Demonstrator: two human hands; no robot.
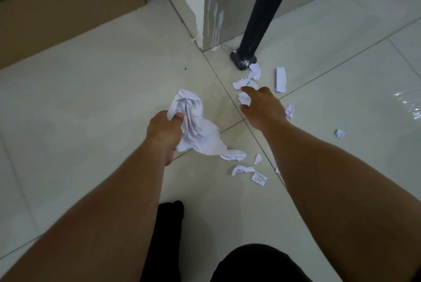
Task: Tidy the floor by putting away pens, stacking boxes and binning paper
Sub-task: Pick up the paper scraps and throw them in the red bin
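Left hand (164, 130) clamps the wad (196, 131). Right hand (264, 108) is nearer the scraps (242, 82), at its eleven o'clock. Thumb and finger flank one scrap; gripped or not, can't tell.

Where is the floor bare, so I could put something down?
Bare pale tiles stretch between the brown cardboard box and the left hand, which grips a crumpled white paper bundle. It is crowded at the foot of the black pole, where the right hand reaches among torn paper scraps.
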